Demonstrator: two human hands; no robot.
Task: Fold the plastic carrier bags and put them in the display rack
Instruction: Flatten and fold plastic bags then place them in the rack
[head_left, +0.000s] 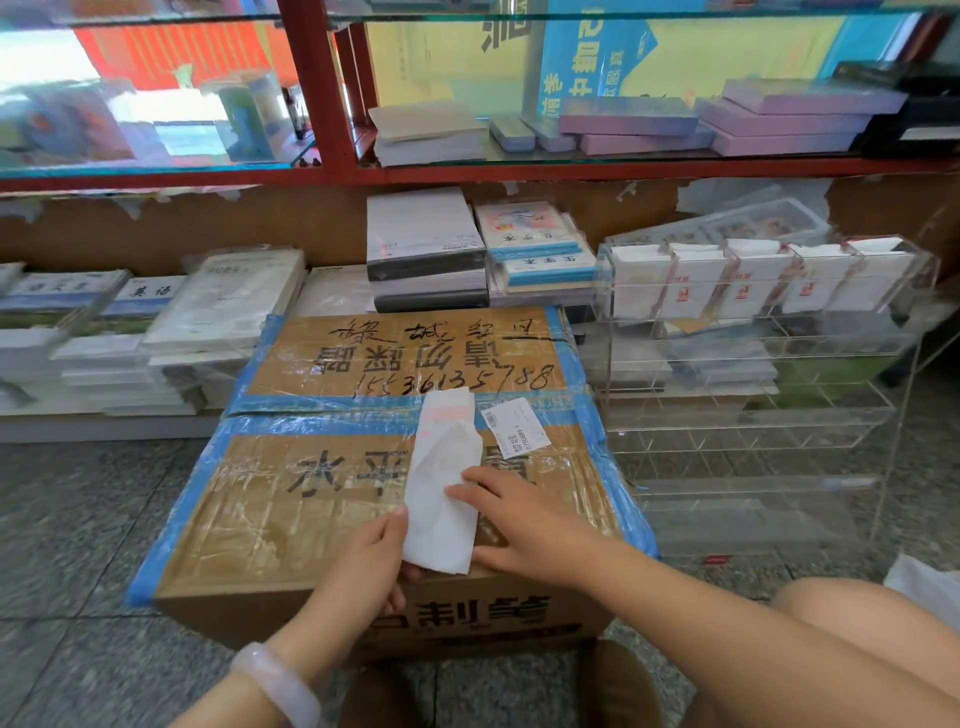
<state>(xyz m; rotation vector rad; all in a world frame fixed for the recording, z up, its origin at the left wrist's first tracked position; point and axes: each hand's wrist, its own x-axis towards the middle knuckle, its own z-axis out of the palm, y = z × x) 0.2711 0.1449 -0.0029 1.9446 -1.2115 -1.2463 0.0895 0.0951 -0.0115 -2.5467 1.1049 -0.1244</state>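
A white plastic carrier bag, folded into a long narrow strip, lies on top of a taped cardboard box. My left hand pinches the strip's near left edge between thumb and fingers. My right hand lies flat with straight fingers pressing the strip's near right side. A clear acrylic display rack stands to the right of the box. Its top row holds several folded white bags with red print; the lower tiers look bare.
Stacks of wrapped exercise books and paper reams line the low shelf behind the box. A red-framed glass cabinet stands above. More white plastic lies on the floor at the right, by my bare knee.
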